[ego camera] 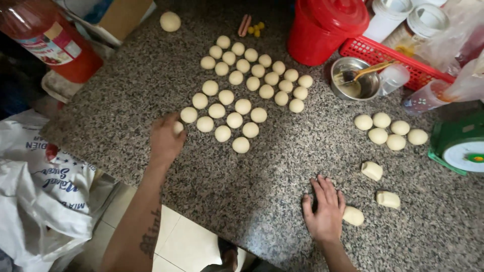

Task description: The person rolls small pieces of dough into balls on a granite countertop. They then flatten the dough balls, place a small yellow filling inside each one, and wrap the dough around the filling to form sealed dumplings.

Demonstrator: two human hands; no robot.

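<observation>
My left hand (165, 138) is closed around a pale dough ball (178, 128) at the left end of a big group of round dough balls (242, 85) laid in rows on the speckled granite counter (262, 186). My right hand (325, 209) lies flat, palm down, near the counter's front edge; whether dough lies under the palm is hidden. A rough dough piece (353, 216) touches its right side. Two more cut dough pieces (372, 171) (388, 199) lie further right. A smaller cluster of dough balls (389, 132) sits beyond them.
A red bucket (325, 27) and a red basket (393, 58) with plastic cups stand at the back. A metal bowl with a brush (355, 79) sits beside them. A green scale (461, 143) is at the right, a red bottle (48, 35) at the far left, white bags (40, 191) below.
</observation>
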